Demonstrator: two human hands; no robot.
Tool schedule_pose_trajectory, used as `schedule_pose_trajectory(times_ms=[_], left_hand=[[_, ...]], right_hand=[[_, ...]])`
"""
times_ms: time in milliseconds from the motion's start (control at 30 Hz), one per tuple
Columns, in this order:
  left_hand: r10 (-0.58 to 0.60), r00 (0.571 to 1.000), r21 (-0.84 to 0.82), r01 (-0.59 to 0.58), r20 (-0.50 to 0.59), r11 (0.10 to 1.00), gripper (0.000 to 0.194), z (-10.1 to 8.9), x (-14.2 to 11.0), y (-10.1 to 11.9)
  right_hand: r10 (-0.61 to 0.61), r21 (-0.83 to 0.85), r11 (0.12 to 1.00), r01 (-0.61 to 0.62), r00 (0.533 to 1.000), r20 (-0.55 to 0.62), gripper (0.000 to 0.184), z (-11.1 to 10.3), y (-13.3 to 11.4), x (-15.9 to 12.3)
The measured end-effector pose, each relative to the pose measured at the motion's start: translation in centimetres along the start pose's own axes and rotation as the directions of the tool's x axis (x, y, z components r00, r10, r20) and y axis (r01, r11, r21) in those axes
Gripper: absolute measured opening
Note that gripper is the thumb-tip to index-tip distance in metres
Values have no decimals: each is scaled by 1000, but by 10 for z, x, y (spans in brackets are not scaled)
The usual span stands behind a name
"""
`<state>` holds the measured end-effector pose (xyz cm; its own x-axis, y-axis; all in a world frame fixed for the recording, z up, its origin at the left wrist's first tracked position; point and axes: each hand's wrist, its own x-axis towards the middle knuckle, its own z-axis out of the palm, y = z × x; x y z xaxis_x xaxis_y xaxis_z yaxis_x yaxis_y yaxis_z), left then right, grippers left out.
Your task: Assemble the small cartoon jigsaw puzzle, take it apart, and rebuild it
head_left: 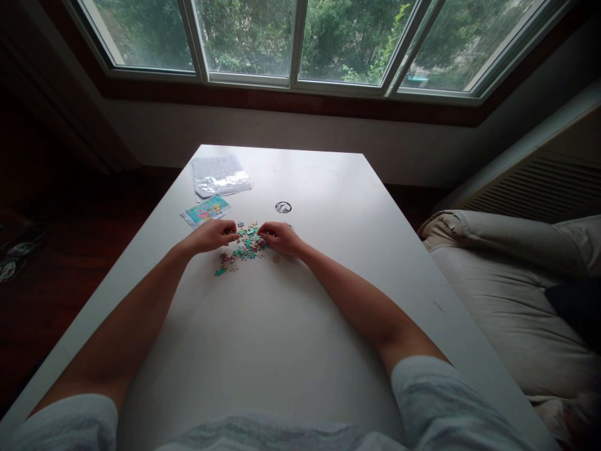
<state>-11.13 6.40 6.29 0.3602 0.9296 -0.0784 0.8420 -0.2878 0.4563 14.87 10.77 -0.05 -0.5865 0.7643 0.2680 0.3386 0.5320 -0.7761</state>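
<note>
A loose heap of small jigsaw puzzle pieces (pixel 248 249), mostly teal with some red and pale ones, lies on the white table (pixel 282 351). At its left edge is my left hand (pixel 215 236), fingers curled together in a pinch. My right hand (pixel 282 239) reaches in from the other side, its fingers bent and closed over the heap's right edge. Whatever the fingertips of either hand hold is too small or hidden to make out. Just beyond my left hand lies a colourful picture card (pixel 206 210), partly covered by that hand.
A clear plastic bag with papers (pixel 220 175) lies at the table's far left. A round black-and-white mark or disc (pixel 283 207) is beyond my right hand, with another partly hidden behind it. A padded beige seat (pixel 488 300) stands right; windows (pixel 300 44) are ahead.
</note>
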Motion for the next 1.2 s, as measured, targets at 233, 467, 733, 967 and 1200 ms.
schedule_pose_trajectory(times_ms=[233, 467, 733, 967, 1200], left_hand=[[40, 998, 31, -38, -50, 999, 35, 6, 1, -4], [56, 994, -39, -60, -96, 997, 31, 8, -4, -3], [22, 981, -10, -24, -192, 1000, 32, 21, -1, -15], [90, 953, 109, -60, -291, 992, 32, 27, -1, -13], [95, 920, 189, -23, -381, 982, 40, 33, -34, -24]], right_hand=[[-23, 28, 999, 23, 1000, -21, 17, 3, -2, 2], [6, 89, 996, -3, 1000, -30, 18, 13, -15, 15], [-57, -266, 964, 22, 991, -122, 29, 13, -23, -8], [-97, -541, 827, 151, 987, 128, 79, 25, -25, -23], [-10, -550, 829, 101, 986, 166, 85, 32, -16, 19]])
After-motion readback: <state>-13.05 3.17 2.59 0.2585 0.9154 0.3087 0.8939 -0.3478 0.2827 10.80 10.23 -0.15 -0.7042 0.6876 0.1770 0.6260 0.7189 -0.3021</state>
